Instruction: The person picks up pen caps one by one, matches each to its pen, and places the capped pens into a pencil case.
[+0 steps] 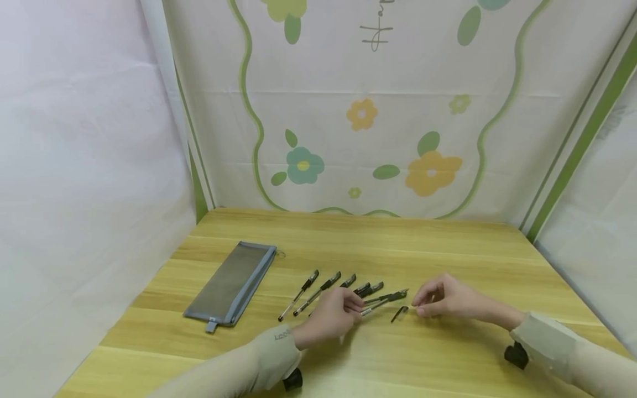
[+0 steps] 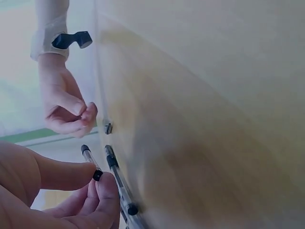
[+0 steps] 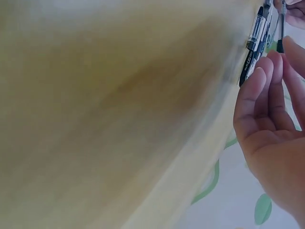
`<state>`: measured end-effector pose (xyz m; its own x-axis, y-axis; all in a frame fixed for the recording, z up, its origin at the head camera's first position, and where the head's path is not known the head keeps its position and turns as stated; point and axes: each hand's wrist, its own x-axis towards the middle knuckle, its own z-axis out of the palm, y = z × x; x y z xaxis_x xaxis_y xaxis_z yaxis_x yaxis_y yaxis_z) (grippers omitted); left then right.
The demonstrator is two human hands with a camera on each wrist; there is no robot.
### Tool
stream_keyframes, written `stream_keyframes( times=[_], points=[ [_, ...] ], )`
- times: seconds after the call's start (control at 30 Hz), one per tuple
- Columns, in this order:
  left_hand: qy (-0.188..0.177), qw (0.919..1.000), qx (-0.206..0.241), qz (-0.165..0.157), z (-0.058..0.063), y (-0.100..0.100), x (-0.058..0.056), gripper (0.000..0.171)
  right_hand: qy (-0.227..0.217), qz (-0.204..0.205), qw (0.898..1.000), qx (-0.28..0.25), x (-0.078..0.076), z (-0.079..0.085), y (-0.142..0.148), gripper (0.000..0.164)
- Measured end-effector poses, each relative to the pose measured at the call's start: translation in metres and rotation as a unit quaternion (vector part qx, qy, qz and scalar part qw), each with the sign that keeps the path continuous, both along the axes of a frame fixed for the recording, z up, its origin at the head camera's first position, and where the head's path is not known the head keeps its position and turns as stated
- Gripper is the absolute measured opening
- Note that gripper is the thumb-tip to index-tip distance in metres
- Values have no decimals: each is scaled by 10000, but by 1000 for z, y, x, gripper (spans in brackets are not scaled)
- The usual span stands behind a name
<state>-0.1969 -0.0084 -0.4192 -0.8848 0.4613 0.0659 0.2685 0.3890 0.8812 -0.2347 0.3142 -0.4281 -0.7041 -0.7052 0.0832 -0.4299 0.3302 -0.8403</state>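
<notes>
My left hand (image 1: 330, 315) is over the right part of a row of gel pens (image 1: 323, 282). Between its thumb and fingers, in the left wrist view, it pinches one end of a clear-barrelled pen (image 2: 90, 157) with dark ends. My right hand (image 1: 450, 301) hovers across from it with bent fingers, and I see nothing held there. In the right wrist view the pen's dark end (image 3: 280, 46) appears close to that hand's fingertips. A small black pen cap (image 1: 399, 314) lies on the table between the hands.
A grey mesh zip pouch (image 1: 229, 282) with blue edging lies flat left of the pens. The wood-grain table (image 1: 398, 249) reaches back to a white, flower-printed cloth (image 1: 323, 72). White fabric walls rise at both sides.
</notes>
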Motion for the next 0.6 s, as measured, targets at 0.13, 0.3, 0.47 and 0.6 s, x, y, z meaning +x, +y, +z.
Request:
stream_keyframes(
  times=[0.13,0.3,0.47,0.6],
  points=[
    [19,10000,42,81,5,-13,2,18,96,-77,9999,121,-5,1,-2,16],
    [90,9997,31,206,11,-34,2,18,80,28,9997,239,-14,-1,-7,22],
    [150,9995,143,225,16,-47,4,19,-26,189,9991,390,-18,-1,-13,21],
    [102,9995,169,245,19,-52,6,21,-22,251,9988,415,-18,0,-16,22]
  ],
)
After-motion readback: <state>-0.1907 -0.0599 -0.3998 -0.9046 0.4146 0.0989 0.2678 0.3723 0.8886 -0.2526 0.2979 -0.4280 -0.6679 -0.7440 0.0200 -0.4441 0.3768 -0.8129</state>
